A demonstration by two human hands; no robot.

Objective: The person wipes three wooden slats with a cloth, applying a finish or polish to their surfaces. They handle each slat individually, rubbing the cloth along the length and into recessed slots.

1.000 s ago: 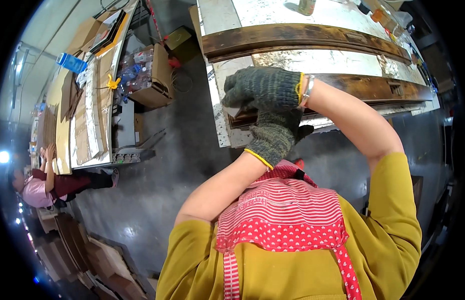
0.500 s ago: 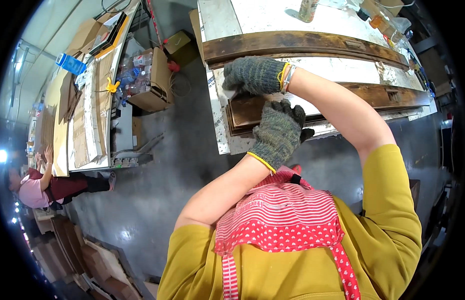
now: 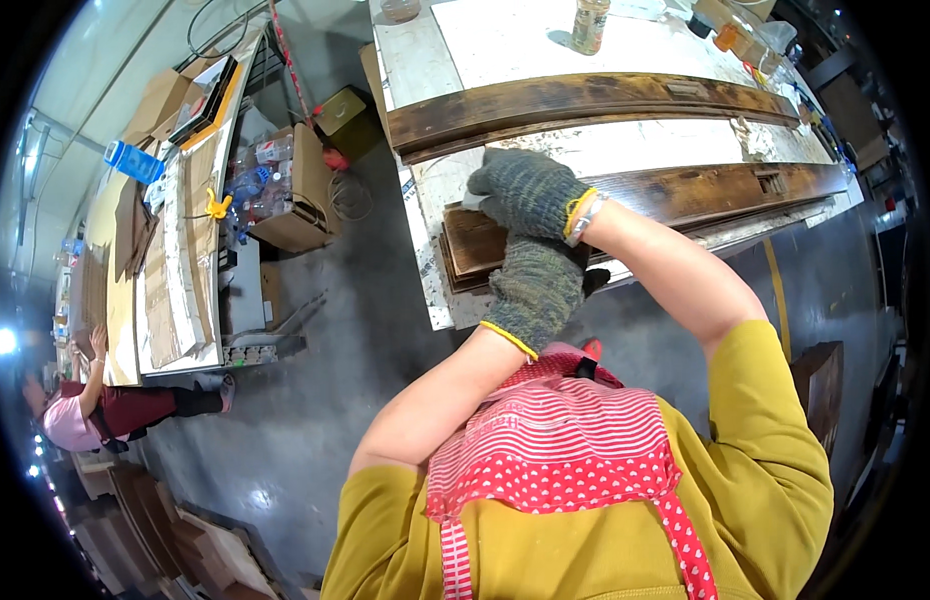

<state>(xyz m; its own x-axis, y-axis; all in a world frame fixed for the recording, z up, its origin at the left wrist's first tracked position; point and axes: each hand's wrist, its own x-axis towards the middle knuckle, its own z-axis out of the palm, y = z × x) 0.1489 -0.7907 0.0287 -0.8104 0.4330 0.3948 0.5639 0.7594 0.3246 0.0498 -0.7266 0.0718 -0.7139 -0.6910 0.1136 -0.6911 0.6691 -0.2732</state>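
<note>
A dark-stained wooden board lies on top of a stack along the near side of the white worktable. My left hand, in a dark knitted glove, grips this board near its left end. Its thumb sits at the near edge, and its fingers are mostly hidden under my other hand. My right hand, gloved too, is crossed over the left and closed above the board. A small pale piece shows at its fingertips; I cannot make out what it is.
A second stack of dark boards lies farther back, with a bottle behind it. Left of the aisle stand a carton of plastic bottles and another bench. A co-worker works at that bench's near end.
My right hand has come nearer and to the right along the board, now overlapping my left hand's fingers. My left hand has shifted slightly nearer. The whole view has shifted a little.
</note>
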